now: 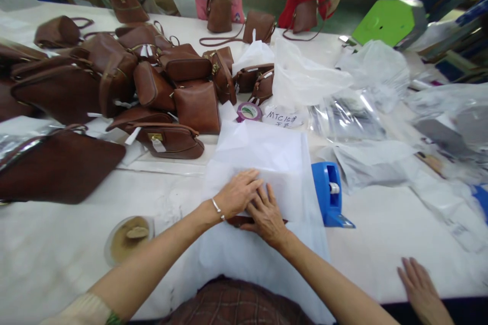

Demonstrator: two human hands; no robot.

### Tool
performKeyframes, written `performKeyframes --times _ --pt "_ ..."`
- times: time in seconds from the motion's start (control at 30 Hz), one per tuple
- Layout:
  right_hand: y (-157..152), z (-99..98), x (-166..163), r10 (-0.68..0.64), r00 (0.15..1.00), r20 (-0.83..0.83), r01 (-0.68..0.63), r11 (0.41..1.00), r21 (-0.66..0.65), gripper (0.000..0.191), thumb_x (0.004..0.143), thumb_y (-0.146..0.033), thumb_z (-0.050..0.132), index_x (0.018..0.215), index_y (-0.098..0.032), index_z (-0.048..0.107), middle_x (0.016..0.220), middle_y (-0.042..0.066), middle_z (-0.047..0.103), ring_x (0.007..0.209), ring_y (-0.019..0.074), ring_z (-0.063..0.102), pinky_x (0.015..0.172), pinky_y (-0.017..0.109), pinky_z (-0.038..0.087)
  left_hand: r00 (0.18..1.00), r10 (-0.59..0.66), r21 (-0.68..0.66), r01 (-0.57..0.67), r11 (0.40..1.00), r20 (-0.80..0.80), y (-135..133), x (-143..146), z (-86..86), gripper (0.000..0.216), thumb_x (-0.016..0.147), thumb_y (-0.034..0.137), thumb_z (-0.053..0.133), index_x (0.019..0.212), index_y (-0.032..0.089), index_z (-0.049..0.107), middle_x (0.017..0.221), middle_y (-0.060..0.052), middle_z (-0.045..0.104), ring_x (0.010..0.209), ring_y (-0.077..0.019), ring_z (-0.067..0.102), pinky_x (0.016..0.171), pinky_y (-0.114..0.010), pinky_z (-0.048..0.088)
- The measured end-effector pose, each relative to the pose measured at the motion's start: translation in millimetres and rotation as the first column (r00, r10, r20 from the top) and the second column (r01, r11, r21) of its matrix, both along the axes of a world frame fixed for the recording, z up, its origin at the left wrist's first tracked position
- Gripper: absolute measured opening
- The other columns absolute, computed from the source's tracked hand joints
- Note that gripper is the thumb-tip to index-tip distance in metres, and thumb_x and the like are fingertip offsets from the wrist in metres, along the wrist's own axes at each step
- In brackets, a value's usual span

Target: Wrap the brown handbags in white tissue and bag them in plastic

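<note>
White tissue paper (263,144) lies over a brown leather bag (237,221), and only a strip of the bag's near edge shows. My left hand (237,194), with a silver bracelet at the wrist, rests on the wrapping with its fingers extended to the right. Just beside it, my right hand (269,217) lies with fingers spread on the paper and its thumb at the bag's exposed edge. The two hands' fingertips meet or overlap slightly. More white paper spreads beneath the bag towards my body.
Many brown handbags (198,106) are heaped at left. A blue tape dispenser (327,195) stands close right, a purple tape roll (249,111) ahead. A dish (129,238) sits left. Plastic bags (305,73) lie right. Another person's hand (421,284) rests lower right; people handle bags opposite.
</note>
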State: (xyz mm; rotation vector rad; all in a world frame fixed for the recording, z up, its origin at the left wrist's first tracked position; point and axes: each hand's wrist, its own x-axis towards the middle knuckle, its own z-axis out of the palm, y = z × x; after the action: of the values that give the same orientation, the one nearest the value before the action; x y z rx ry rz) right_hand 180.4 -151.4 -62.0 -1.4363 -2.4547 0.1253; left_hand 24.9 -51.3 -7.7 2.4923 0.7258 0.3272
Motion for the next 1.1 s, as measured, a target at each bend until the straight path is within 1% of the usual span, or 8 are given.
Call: performKeyframes --times 0.13,0.27,0.4,0.57,0.67,0.8,0.9,1.1 --pt "-1.6 -2.6 12.4 0.071 0.997 -0.042 -0.067 0.995 0.079 0.075 0.078 -0.060 0.070 0.135 -0.015 0.054 0.145 0.020 0.050 0.148 0.0360 0.019 0.119 0.064 0.011 0.990 0.076 0.042 -0.081 0.996 0.119 -28.3 -4.0 -37.3 0.049 0.100 0.019 0.036 0.148 0.015 0.031 0.156 -0.017 0.034 0.148 -0.0258 0.025 0.118 -0.052 0.031" --pt "-12.3 8.8 33.7 0.138 0.990 0.034 -0.138 0.990 -0.019 0.077 0.077 -0.046 0.077 0.142 -0.016 0.046 0.157 0.018 0.033 0.149 0.0334 0.017 0.119 0.061 0.020 0.980 0.067 0.098 -0.087 0.991 0.187 -37.4 -11.0 -54.0 0.057 0.102 0.026 0.036 0.153 0.012 0.017 0.155 -0.018 0.035 0.149 -0.0252 0.022 0.119 -0.053 0.028" --pt "-29.1 15.5 43.2 0.007 1.000 0.002 -0.008 0.999 0.037 0.061 0.086 -0.021 0.067 0.144 -0.019 0.044 0.153 0.014 0.042 0.147 0.0293 0.026 0.118 0.055 0.029 0.989 -0.106 0.273 0.075 0.959 0.099 -45.7 -16.6 -59.5 0.052 0.102 0.023 0.039 0.151 0.015 0.026 0.152 -0.014 0.043 0.147 -0.0257 0.026 0.121 -0.053 0.022" --pt "-85.6 23.3 44.7 -0.058 0.983 -0.172 0.055 0.998 -0.021 0.042 0.091 -0.022 0.061 0.132 -0.017 0.055 0.136 0.014 0.059 0.134 0.0268 0.047 0.112 0.049 0.041 0.967 -0.250 0.476 0.195 0.858 0.054 -59.7 -27.8 -64.1 0.047 0.100 0.010 0.030 0.146 0.015 0.038 0.149 -0.011 0.047 0.146 -0.0237 0.030 0.120 -0.047 0.024" --pt "-136.7 21.9 38.6 -0.073 0.976 -0.203 0.041 0.987 -0.157 0.045 0.089 -0.030 0.065 0.131 -0.018 0.055 0.127 0.013 0.065 0.125 0.0265 0.055 0.108 0.048 0.045 0.962 -0.273 0.458 0.243 0.855 -0.001 -68.1 -29.3 -60.1 0.045 0.101 0.011 0.033 0.145 0.017 0.041 0.147 -0.010 0.050 0.142 -0.0217 0.038 0.118 -0.042 0.029" --pt "-176.7 5.6 16.9 -0.136 0.982 -0.129 0.092 0.949 -0.301 0.066 0.075 -0.028 0.078 0.135 -0.017 0.052 0.139 0.017 0.055 0.132 0.0335 0.047 0.110 0.055 0.041 0.960 -0.273 0.385 0.274 0.881 -0.057 -70.3 -26.2 -50.8 0.044 0.101 0.012 0.036 0.144 0.018 0.043 0.147 -0.010 0.050 0.138 -0.0222 0.044 0.114 -0.040 0.034" --pt "-177.8 -5.2 3.9 -0.222 0.968 -0.112 0.176 0.931 -0.321 0.070 0.072 -0.023 0.079 0.135 -0.015 0.052 0.138 0.018 0.056 0.130 0.0347 0.048 0.109 0.057 0.040 0.949 -0.307 0.338 0.314 0.887 -0.075 -64.2 -24.6 -45.7 0.044 0.100 0.012 0.038 0.143 0.019 0.045 0.149 -0.008 0.049 0.139 -0.0227 0.042 0.113 -0.040 0.034" --pt "-166.7 -4.7 6.5 -0.214 0.966 -0.144 0.166 0.942 -0.291 0.046 0.079 -0.010 0.064 0.123 -0.020 0.063 0.123 0.011 0.067 0.119 0.0286 0.057 0.105 0.049 0.046 0.937 -0.344 0.206 0.350 0.914 -0.062 -60.9 -29.7 -39.7 0.044 0.096 0.008 0.043 0.137 0.021 0.051 0.151 -0.007 0.045 0.143 -0.0228 0.036 0.115 -0.041 0.030"
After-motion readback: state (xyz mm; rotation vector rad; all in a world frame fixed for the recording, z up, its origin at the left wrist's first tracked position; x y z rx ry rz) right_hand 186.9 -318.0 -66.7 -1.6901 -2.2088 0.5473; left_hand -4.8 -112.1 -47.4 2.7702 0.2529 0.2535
